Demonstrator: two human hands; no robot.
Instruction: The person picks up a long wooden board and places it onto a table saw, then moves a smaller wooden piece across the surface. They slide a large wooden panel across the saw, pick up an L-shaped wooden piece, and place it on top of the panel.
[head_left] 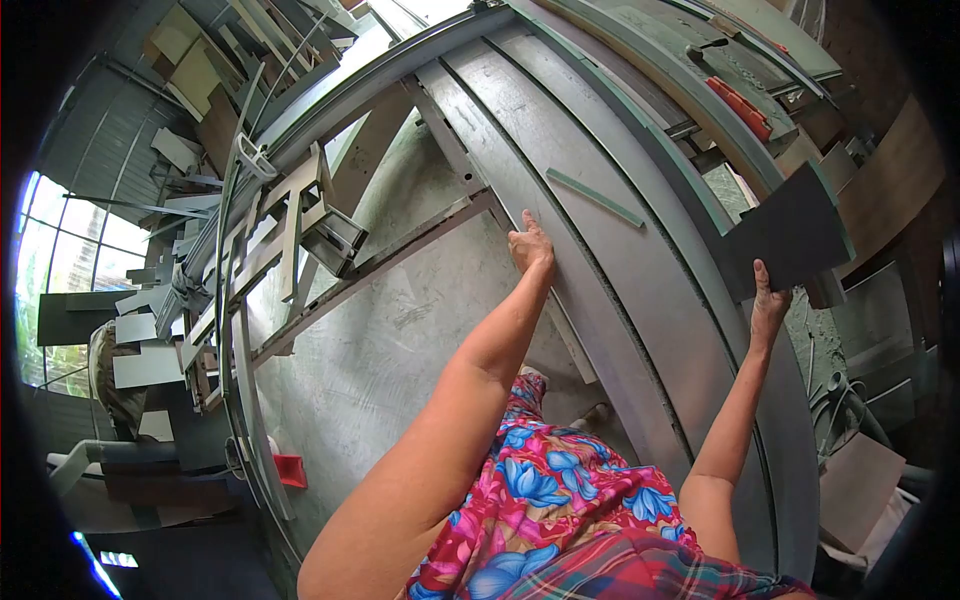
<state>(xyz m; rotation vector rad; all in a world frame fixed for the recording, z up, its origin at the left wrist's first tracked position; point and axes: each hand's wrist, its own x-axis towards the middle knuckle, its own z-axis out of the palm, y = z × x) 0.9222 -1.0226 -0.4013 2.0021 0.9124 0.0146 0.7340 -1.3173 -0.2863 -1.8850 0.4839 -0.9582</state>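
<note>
My right hand (768, 310) grips the near edge of a dark grey rectangular panel (790, 232) with light green cut edges. One finger or the thumb points up along its face, and the other fingers are mostly hidden. The panel is over the right side of a long grey metal table (610, 285) with dark slots. My left hand (531, 244) rests at the table's left edge, one finger stretched forward over the surface and holding nothing that I can see. Just ahead of it, a thin green-edged strip (595, 198) lies across the metal.
Left of the table, a metal frame (370, 270) spans the concrete floor (390, 400). Offcuts of board (148, 366) are piled at the far left, near a red dustpan-like object (291, 470). An orange-red object (740, 108) lies beyond a rail on the right.
</note>
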